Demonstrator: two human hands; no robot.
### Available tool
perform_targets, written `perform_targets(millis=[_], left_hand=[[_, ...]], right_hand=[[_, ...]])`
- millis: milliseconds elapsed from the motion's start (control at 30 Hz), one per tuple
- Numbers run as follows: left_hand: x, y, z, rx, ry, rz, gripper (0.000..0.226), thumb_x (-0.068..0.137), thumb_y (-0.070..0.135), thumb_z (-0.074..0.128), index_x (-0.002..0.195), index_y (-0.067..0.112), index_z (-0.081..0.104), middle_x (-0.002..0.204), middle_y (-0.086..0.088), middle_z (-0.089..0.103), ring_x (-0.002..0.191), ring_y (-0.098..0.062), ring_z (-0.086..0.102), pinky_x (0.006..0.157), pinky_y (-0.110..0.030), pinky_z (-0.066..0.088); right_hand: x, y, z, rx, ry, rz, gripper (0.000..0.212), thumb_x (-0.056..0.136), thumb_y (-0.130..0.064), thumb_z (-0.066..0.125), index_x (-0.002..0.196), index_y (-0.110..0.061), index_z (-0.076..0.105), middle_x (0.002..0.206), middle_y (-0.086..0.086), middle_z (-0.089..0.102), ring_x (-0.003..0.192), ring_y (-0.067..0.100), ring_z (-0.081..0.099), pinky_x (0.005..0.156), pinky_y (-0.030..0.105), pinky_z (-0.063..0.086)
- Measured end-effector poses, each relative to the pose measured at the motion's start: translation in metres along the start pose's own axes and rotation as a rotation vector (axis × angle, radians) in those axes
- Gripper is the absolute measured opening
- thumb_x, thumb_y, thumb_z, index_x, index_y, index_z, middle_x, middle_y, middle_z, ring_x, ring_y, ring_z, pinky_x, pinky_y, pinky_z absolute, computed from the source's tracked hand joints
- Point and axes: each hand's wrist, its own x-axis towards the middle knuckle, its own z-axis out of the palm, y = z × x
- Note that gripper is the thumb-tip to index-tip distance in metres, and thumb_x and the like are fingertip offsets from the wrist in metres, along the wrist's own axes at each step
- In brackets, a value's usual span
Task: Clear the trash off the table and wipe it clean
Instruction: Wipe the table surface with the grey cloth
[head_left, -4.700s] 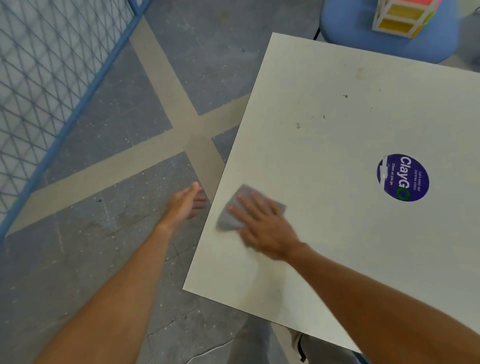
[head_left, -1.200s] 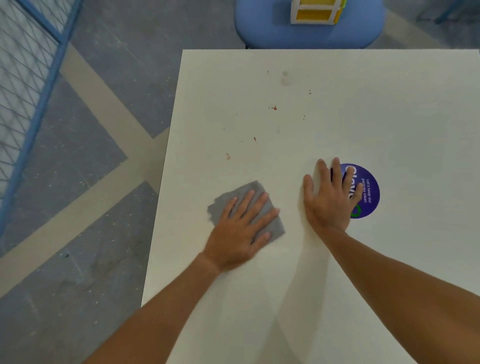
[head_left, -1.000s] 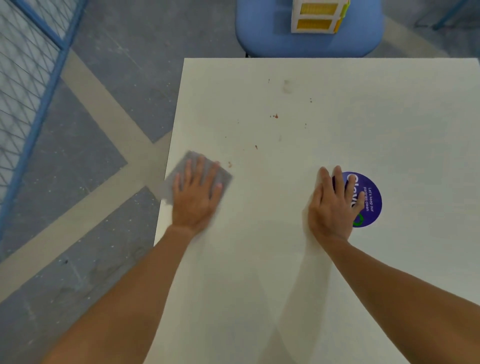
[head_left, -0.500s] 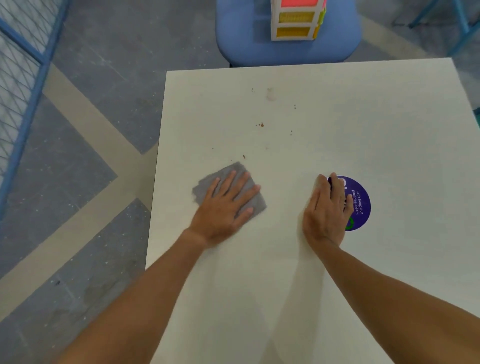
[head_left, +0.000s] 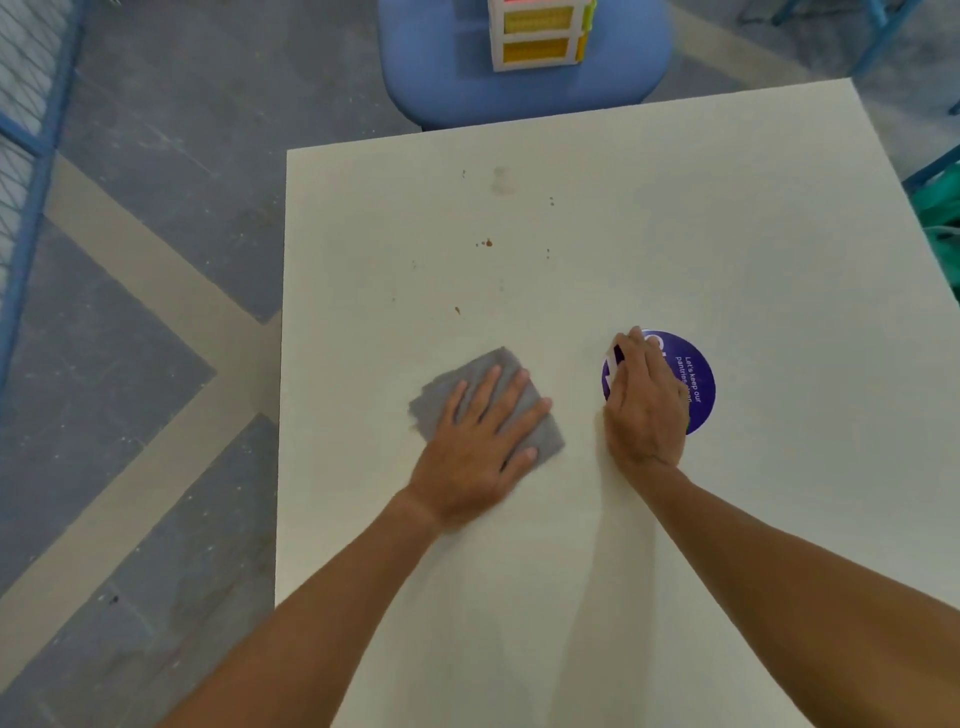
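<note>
Your left hand (head_left: 480, 447) lay flat on the grey cloth (head_left: 441, 402), fingers straight and spread, pressing it down onto the tabletop (head_left: 727, 234). The cloth sat towards the left side of the tabletop, about midway between its near and far edges. Its corners showed past your fingertips and to the left of your knuckles.

Your right hand (head_left: 647, 405) rested palm down just beside the left one, apart from the cloth. It was open with the fingers drawn close together, and it gripped nothing. It covered the left part of a round purple sticker (head_left: 698, 384) with white lettering, and a white torn patch of the sticker showed by your forefinger.

Beyond both hands, a few brown specks (head_left: 487, 242) dotted the pale surface, one of them just past the cloth. A faint grey smudge (head_left: 500, 179) lay nearer the far edge.

Past that far edge stood a blue chair (head_left: 431, 67), and on its seat was a small white drawer unit (head_left: 535, 47) with yellow drawer fronts. The floor (head_left: 130, 130) was grey, crossed by beige bands. A blue-framed mesh fence (head_left: 23, 62) ran along the left. Something green (head_left: 943, 208) showed at the right, cut off by the frame.
</note>
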Motion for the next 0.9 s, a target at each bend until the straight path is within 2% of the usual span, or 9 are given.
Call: perform_targets(millis=[67, 100, 167, 267, 367, 500, 667, 833, 900], left_hand=[[0.010, -0.022, -0.004, -0.017, -0.014, 0.095, 0.057, 0.103, 0.053, 0.025, 0.156, 0.034, 0.015, 0.166, 0.004, 0.002, 0.152, -0.018, -0.006, 0.123, -0.046, 0.001], [0.017, -0.035, -0.006, -0.047, -0.008, 0.057, 0.060, 0.102, 0.056, 0.024, 0.157, 0.034, 0.013, 0.166, 0.006, 0.001, 0.152, -0.016, -0.007, 0.123, -0.046, 0.001], [0.031, -0.061, -0.011, -0.147, 0.029, -0.162, 0.069, 0.098, 0.061, 0.024, 0.157, 0.029, 0.009, 0.165, 0.009, 0.000, 0.152, -0.013, -0.008, 0.123, -0.045, 0.001], [0.054, -0.064, -0.012, -0.234, 0.078, -0.369, 0.074, 0.097, 0.061, 0.027, 0.157, 0.022, 0.011, 0.166, 0.007, -0.001, 0.152, -0.014, -0.010, 0.122, -0.039, -0.007], [0.075, -0.024, -0.009, -0.209, 0.094, -0.261, 0.063, 0.099, 0.054, 0.031, 0.153, 0.021, 0.029, 0.165, -0.002, 0.009, 0.152, -0.021, -0.001, 0.121, -0.042, -0.003], [0.100, 0.014, -0.011, -0.221, 0.044, -0.040, 0.054, 0.102, 0.045, 0.037, 0.151, 0.024, 0.035, 0.161, -0.006, 0.020, 0.152, -0.022, 0.003, 0.123, -0.042, 0.002], [0.118, -0.004, -0.018, -0.124, 0.013, -0.107, 0.058, 0.104, 0.048, 0.026, 0.157, 0.028, 0.016, 0.165, -0.002, 0.006, 0.152, -0.024, -0.003, 0.122, -0.048, 0.003], [0.031, -0.010, -0.010, 0.003, -0.025, 0.081, 0.061, 0.102, 0.055, 0.024, 0.157, 0.031, 0.014, 0.166, 0.001, 0.005, 0.153, -0.021, -0.002, 0.123, -0.046, 0.004], [0.010, -0.037, -0.012, -0.022, -0.008, -0.007, 0.061, 0.102, 0.056, 0.023, 0.157, 0.032, 0.011, 0.166, 0.003, 0.001, 0.152, -0.019, -0.004, 0.122, -0.048, 0.006]], right_hand=[[-0.001, 0.015, -0.004, 0.007, -0.029, -0.111, 0.044, 0.094, -0.002, 0.055, 0.136, -0.013, 0.046, 0.143, 0.004, 0.051, 0.138, 0.028, 0.042, 0.097, 0.051, 0.047], [-0.003, 0.021, -0.004, 0.010, -0.028, -0.136, 0.043, 0.096, -0.002, 0.049, 0.136, -0.015, 0.045, 0.145, 0.002, 0.049, 0.141, 0.024, 0.038, 0.099, 0.050, 0.044], [-0.005, 0.029, 0.001, 0.001, 0.007, -0.112, 0.044, 0.096, -0.004, 0.043, 0.138, -0.016, 0.045, 0.148, -0.001, 0.046, 0.143, 0.018, 0.034, 0.108, 0.046, 0.037], [-0.006, 0.033, 0.007, -0.016, 0.050, -0.020, 0.060, 0.083, 0.000, 0.053, 0.141, -0.014, 0.045, 0.150, 0.000, 0.042, 0.144, 0.020, 0.031, 0.118, 0.040, 0.020], [-0.005, 0.032, 0.004, 0.083, 0.073, 0.025, 0.067, 0.081, 0.005, 0.057, 0.144, -0.013, 0.043, 0.151, 0.000, 0.041, 0.143, 0.021, 0.030, 0.119, 0.042, 0.023], [-0.005, 0.031, 0.004, 0.176, 0.085, 0.036, 0.062, 0.088, 0.005, 0.052, 0.146, -0.015, 0.041, 0.152, -0.004, 0.040, 0.141, 0.021, 0.033, 0.116, 0.041, 0.031], [-0.004, 0.030, 0.003, 0.171, 0.083, 0.088, 0.063, 0.088, -0.003, 0.060, 0.146, -0.019, 0.039, 0.151, -0.006, 0.040, 0.136, 0.025, 0.039, 0.110, 0.040, 0.040], [-0.004, 0.027, 0.002, 0.145, 0.078, 0.082, 0.061, 0.087, -0.005, 0.061, 0.144, -0.013, 0.041, 0.149, 0.000, 0.043, 0.135, 0.029, 0.040, 0.111, 0.045, 0.038], [-0.005, 0.024, 0.001, 0.173, 0.077, 0.086, 0.062, 0.085, -0.003, 0.062, 0.143, -0.011, 0.042, 0.149, 0.003, 0.043, 0.136, 0.030, 0.039, 0.113, 0.044, 0.035]])
